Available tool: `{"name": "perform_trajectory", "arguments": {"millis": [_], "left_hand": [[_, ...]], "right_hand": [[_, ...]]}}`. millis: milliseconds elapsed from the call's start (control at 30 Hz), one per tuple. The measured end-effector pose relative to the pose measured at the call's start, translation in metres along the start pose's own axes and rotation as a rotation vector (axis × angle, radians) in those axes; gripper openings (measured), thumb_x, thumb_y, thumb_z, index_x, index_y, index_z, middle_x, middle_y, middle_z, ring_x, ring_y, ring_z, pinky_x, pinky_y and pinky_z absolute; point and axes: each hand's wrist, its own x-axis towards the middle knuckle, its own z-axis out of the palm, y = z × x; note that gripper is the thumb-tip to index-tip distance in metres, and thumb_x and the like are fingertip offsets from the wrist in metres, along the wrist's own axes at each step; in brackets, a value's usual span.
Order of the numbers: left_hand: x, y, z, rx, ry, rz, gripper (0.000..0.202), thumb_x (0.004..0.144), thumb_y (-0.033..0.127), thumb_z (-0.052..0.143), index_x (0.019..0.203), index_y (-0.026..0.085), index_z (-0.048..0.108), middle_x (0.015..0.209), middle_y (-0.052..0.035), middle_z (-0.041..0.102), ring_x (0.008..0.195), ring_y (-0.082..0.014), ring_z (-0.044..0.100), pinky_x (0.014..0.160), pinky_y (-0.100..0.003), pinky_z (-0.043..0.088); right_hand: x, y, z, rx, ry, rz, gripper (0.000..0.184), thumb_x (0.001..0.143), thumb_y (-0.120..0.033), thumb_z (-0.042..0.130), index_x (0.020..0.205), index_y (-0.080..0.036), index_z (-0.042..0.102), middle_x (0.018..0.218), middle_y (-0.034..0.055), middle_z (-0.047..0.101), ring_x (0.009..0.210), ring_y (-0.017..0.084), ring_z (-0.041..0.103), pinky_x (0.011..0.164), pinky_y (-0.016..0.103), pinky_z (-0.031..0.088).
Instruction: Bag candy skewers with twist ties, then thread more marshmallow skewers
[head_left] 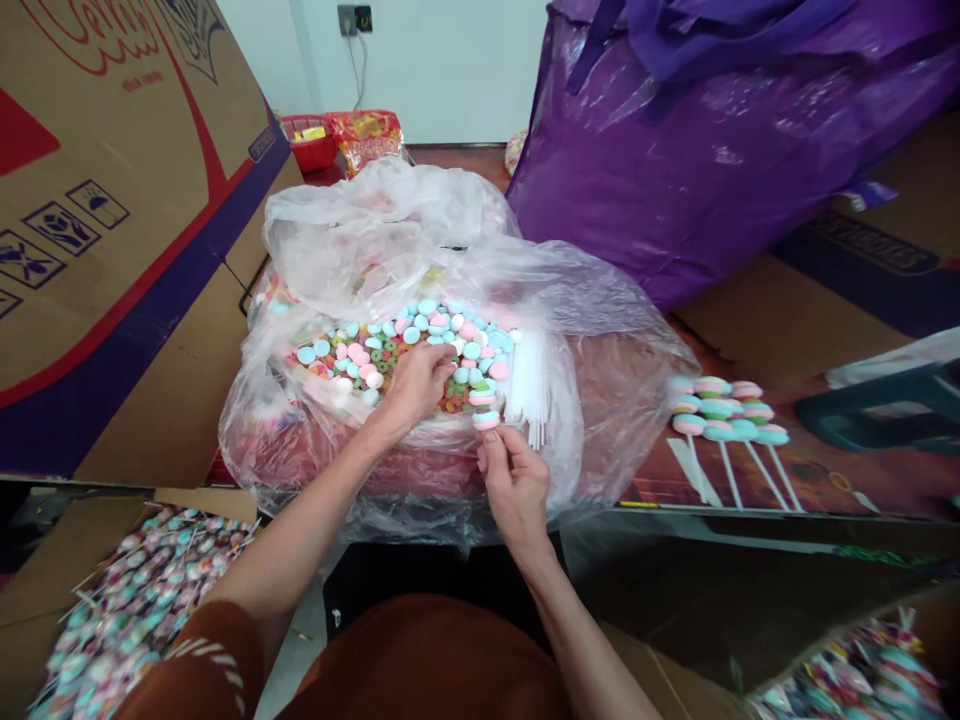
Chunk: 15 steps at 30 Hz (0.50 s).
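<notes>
My right hand pinches the lower end of a candy skewer, pink, white and blue marshmallow-like sweets with a green piece in the stack; its stick is hidden by my fingers. Over the heap of pastel candies my left hand bends its fingers down and together; whatever is between the fingertips is hidden. Small green and orange ring gummies lie among the round candies. White sticks lie in a bundle right of the heap, on the clear plastic sheet.
Finished candy skewers lie in a group at the right, beside a dark green handled object. A large carton stands left, a purple bag at back right. Boxes of wrapped candy sticks sit below the table edge.
</notes>
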Motion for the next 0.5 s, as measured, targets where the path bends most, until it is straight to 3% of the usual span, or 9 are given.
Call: {"name": "perform_trajectory", "arguments": {"millis": [67, 167, 367, 500], "left_hand": [[0.005, -0.002, 0.005, 0.252, -0.068, 0.064, 0.027, 0.086, 0.012, 0.057, 0.102, 0.019, 0.076, 0.097, -0.0088, 0.061, 0.092, -0.0239, 0.062, 0.084, -0.037, 0.048], [0.003, -0.006, 0.010, 0.395, -0.124, 0.118, 0.031, 0.088, 0.014, 0.055, 0.110, 0.022, 0.075, 0.104, -0.0096, 0.056, 0.096, -0.0245, 0.059, 0.083, -0.036, 0.048], [-0.004, -0.007, 0.005, 0.379, -0.114, 0.200, 0.029, 0.085, 0.011, 0.055, 0.110, 0.020, 0.067, 0.102, -0.0084, 0.059, 0.097, -0.0243, 0.058, 0.085, -0.036, 0.048], [-0.011, -0.007, -0.007, 0.325, 0.015, 0.166, 0.020, 0.084, 0.014, 0.058, 0.103, 0.018, 0.063, 0.097, -0.0068, 0.060, 0.086, -0.0218, 0.058, 0.079, -0.034, 0.048]], "right_hand": [[-0.002, 0.002, -0.001, 0.019, 0.018, 0.033, 0.032, 0.099, -0.040, 0.050, 0.075, -0.020, 0.058, 0.058, -0.0050, 0.046, 0.052, 0.010, 0.041, 0.051, 0.023, 0.033], [-0.004, 0.004, 0.000, 0.028, 0.016, 0.041, 0.033, 0.098, -0.040, 0.050, 0.074, -0.020, 0.058, 0.058, -0.0046, 0.047, 0.052, 0.011, 0.042, 0.051, 0.023, 0.033], [-0.004, 0.005, 0.001, 0.015, 0.019, 0.030, 0.032, 0.099, -0.040, 0.049, 0.075, -0.020, 0.058, 0.058, -0.0045, 0.048, 0.053, 0.011, 0.043, 0.052, 0.024, 0.034], [-0.006, 0.007, 0.001, 0.007, 0.015, 0.026, 0.031, 0.099, -0.039, 0.049, 0.076, -0.020, 0.058, 0.059, -0.0045, 0.048, 0.053, 0.011, 0.044, 0.053, 0.024, 0.035]]}}
